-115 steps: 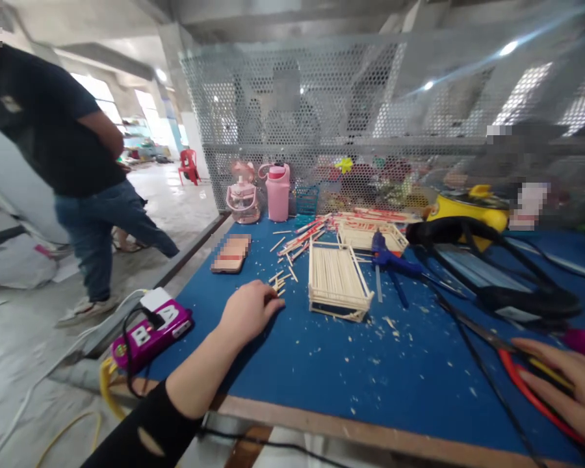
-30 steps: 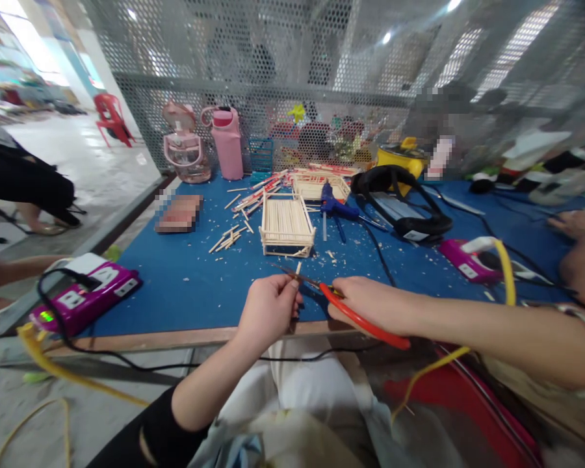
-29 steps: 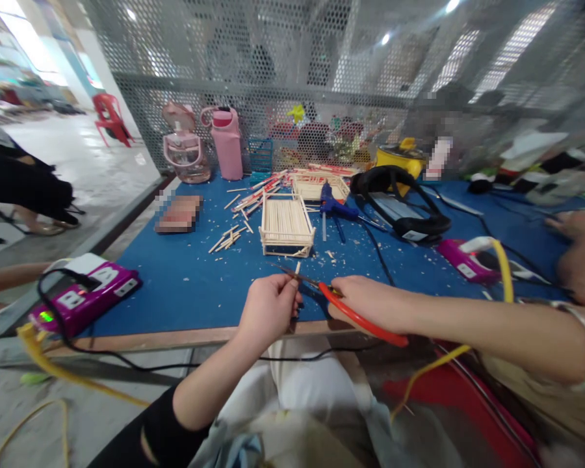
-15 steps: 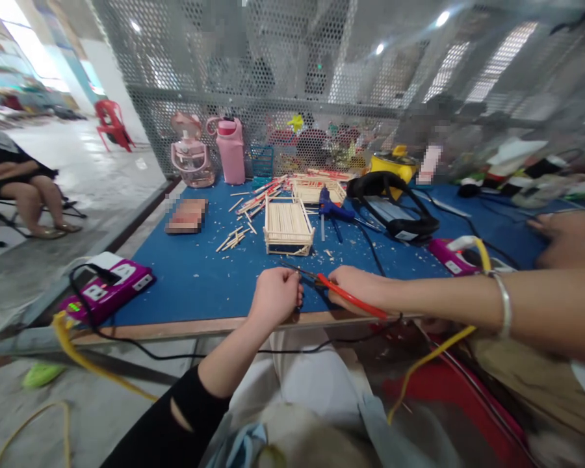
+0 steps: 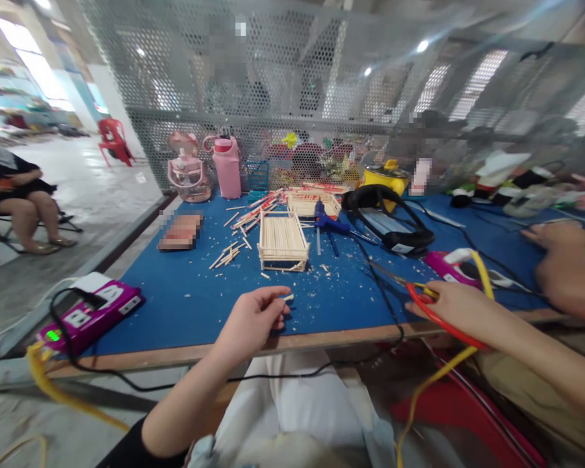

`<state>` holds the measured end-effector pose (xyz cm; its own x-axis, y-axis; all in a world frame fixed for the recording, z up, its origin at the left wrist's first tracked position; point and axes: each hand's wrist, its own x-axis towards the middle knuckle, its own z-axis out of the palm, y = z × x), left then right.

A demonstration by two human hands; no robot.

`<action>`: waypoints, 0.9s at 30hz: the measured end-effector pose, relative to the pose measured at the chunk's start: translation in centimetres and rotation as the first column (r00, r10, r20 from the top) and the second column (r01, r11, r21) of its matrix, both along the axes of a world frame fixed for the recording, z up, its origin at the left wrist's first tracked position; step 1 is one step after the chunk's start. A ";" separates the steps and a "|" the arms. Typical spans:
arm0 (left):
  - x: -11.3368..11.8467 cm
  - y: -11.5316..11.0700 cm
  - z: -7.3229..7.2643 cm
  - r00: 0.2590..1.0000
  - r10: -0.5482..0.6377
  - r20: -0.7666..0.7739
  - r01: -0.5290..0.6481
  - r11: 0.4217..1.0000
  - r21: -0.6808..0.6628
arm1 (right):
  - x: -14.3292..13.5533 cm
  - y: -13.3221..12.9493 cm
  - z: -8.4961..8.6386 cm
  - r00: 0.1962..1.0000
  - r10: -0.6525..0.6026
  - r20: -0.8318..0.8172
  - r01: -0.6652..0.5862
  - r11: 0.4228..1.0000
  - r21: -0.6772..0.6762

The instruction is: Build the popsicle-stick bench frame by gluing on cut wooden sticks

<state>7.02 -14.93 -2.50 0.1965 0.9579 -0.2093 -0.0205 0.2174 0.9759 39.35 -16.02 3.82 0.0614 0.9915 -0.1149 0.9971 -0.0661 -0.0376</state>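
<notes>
My left hand (image 5: 256, 320) is over the near edge of the blue table, its thumb and forefinger pinching a short piece of pale wooden stick (image 5: 288, 298). Farther right, my right hand (image 5: 446, 309) grips red-handled scissors (image 5: 419, 298), whose thin blades point left and away from me. Beyond my left hand stands a small tray-like frame (image 5: 283, 237) built of thin sticks, with railed sides and a slatted floor. Cut stick pieces (image 5: 227, 255) lie to its left. A blue glue gun (image 5: 324, 221) rests on its right.
Behind are more sticks (image 5: 258, 208), a second stick frame (image 5: 312, 207), pink bottles (image 5: 227, 166) and a black headset (image 5: 394, 221). Purple power strips (image 5: 92, 312) sit at both sides, with a black cable (image 5: 385, 299) trailing across. Another person's hand (image 5: 560, 237) is at the right.
My hands have parted: the right has carried the scissors away to the right, while the left has shifted slightly left with the stick piece. The view has tilted a little upward.
</notes>
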 end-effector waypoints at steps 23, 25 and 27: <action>0.9 5.8 1.1 0.726 0.237 -0.645 0.277 0.759 0.590 | -14.2 5.6 -4.3 0.746 0.437 -0.503 -0.293 0.893 0.341; 1.0 5.8 0.8 0.743 0.227 -0.629 0.262 0.766 0.587 | -14.1 6.0 -4.7 0.723 0.408 -0.558 -0.233 0.904 0.359; 1.1 5.9 0.5 0.757 0.210 -0.619 0.256 0.776 0.577 | -14.0 6.2 -4.9 0.701 0.424 -0.574 -0.232 0.896 0.378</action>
